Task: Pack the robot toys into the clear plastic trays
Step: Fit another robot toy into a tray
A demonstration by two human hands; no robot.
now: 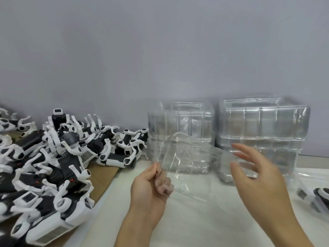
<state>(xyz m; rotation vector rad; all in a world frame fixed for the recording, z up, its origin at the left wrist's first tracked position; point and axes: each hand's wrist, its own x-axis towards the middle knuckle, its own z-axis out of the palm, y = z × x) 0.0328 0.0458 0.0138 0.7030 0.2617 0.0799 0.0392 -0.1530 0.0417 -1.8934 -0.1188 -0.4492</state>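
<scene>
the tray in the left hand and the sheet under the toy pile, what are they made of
Tray: thin clear plastic, glossy; the table shows through it and its edges catch glints. Sheet under the robot toys: probably cardboard, matte brown and flat.

Black-white robot toys (53,163) heaped at left; clear plastic tray (187,161) tilted mid-air, tray stacks (263,125) behind.

A: The right hand (258,173) is smeared with blur; whether it touches the clear tray (188,166) I cannot tell.

B: The pile of robot toys (53,157) runs off the left edge, and one toy (320,195) is cut by the right edge.

A: How many trays each stack (263,122) holds is unreadable.
</scene>
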